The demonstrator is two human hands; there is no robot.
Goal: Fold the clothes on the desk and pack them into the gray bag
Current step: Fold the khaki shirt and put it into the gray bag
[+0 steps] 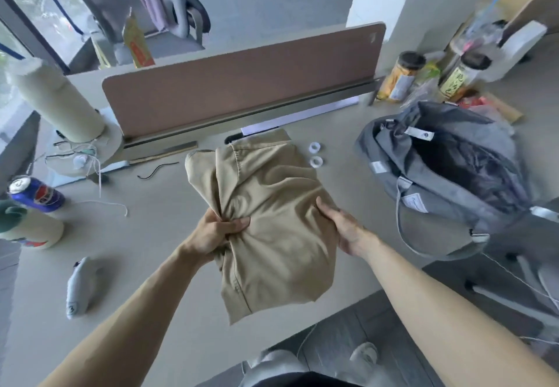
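A folded tan garment (272, 205) hangs above the middle of the desk (157, 244), held up between both hands. My left hand (216, 232) grips a bunched fold at its left side. My right hand (341, 226) holds its right edge, thumb on top and fingers hidden underneath. The gray bag (447, 171) lies open on the desk to the right, its dark inside showing and a strap hanging over the desk's front edge.
A brown divider panel (242, 90) runs along the back. Left: a paper roll (57, 99), a can (33, 194), a bottle (30, 230), a gray sock (80, 286). Two white rings (316, 153) lie beside the garment. Jars (399, 78) stand behind the bag.
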